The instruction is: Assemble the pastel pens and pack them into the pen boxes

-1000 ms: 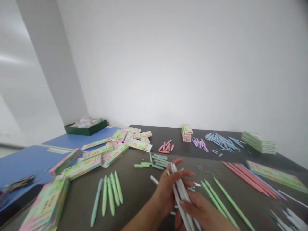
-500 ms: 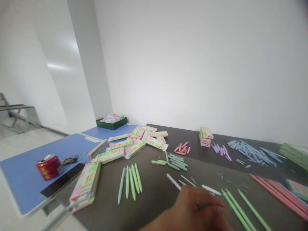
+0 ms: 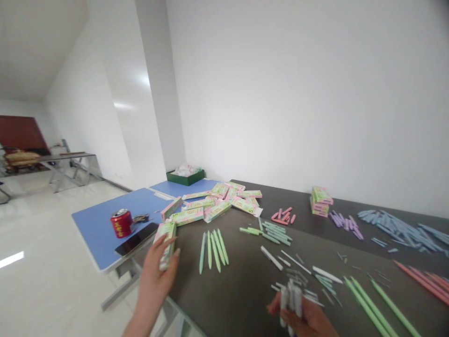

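Note:
My left hand (image 3: 157, 269) is at the table's left edge, with its thumb and fingers around a pink-and-green pen box (image 3: 166, 229). Low on the right, my right hand (image 3: 308, 318) is closed on a bunch of white pen barrels (image 3: 291, 299), held roughly upright. Around it lie loose white pen parts (image 3: 271, 258), thin refills and small springs, some of them blurred. Between my hands, several light green pens (image 3: 217, 250) lie side by side with a bluish-green one (image 3: 202, 252).
More pen boxes (image 3: 217, 210) lie heaped at the back left, with a small stack (image 3: 320, 201) near the wall. Green, red, purple and blue pen parts (image 3: 400, 229) form separate piles. A phone (image 3: 136, 239) and red can (image 3: 121, 223) are at left.
The view has turned left. Earlier one hand was over the white parts; now both hands show, the left at the pen box and the right with white barrels.

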A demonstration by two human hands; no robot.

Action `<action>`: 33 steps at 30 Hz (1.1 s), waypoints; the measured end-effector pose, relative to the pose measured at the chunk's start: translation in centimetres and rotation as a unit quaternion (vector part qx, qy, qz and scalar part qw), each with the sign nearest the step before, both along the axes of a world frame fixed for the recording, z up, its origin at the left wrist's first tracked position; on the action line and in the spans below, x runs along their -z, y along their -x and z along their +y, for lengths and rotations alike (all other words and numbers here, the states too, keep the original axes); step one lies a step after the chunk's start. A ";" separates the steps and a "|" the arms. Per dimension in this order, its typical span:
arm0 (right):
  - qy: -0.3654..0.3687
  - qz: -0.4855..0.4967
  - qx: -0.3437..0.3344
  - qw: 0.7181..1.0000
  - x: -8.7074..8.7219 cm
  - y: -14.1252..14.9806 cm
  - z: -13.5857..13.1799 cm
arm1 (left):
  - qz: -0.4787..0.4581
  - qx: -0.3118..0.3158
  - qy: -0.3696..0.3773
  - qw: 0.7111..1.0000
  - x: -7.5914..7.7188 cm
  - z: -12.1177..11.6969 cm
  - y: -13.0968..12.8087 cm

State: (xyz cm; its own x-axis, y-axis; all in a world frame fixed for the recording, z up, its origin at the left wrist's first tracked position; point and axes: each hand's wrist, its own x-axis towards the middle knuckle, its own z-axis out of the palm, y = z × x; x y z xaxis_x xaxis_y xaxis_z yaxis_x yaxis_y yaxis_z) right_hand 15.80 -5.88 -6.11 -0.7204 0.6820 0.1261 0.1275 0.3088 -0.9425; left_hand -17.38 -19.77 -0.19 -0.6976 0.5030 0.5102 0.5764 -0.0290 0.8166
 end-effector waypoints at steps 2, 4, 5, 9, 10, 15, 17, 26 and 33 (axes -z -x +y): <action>0.007 0.010 0.018 1.000 0.0 0.0 0.0 | 0.007 -0.061 0.021 0.998 1.4 -2.0 4.6; 0.022 0.022 0.045 0.999 0.0 0.1 0.0 | 0.013 -0.065 0.058 0.996 3.2 -3.2 7.6; 0.032 0.026 0.056 0.998 -0.1 0.2 0.0 | 0.020 -0.054 0.075 0.995 4.0 -3.5 8.5; 0.049 0.032 0.084 0.995 -0.7 0.2 -0.2 | 0.042 -0.017 0.138 0.989 6.2 -3.7 9.7; 0.043 0.031 0.088 0.995 -0.8 0.1 -0.4 | 0.046 -0.015 0.152 0.987 6.4 -3.6 9.7; 0.035 0.030 0.100 0.994 -0.8 -0.4 -0.6 | 0.062 -0.042 0.198 0.977 6.9 -3.4 9.6; 0.039 0.039 0.100 0.994 -0.2 -0.7 -0.4 | 0.055 -0.085 0.216 0.971 7.1 -3.2 9.2; -0.127 0.009 0.074 0.989 -1.8 4.9 -3.9 | -0.068 -0.170 0.315 0.931 6.0 -2.5 7.5; -0.298 -0.096 0.028 0.949 -6.6 20.9 -8.2 | -0.199 -0.100 0.317 0.922 6.3 -2.9 7.9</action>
State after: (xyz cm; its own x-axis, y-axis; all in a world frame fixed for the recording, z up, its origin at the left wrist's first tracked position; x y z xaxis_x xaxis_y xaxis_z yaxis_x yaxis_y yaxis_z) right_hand -5.13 -14.05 0.44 -0.7334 0.5689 0.3722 0.3113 0.7677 -0.5602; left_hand -25.27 -22.69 -6.50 -0.8773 0.4530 -0.1587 0.1695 0.6018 0.7804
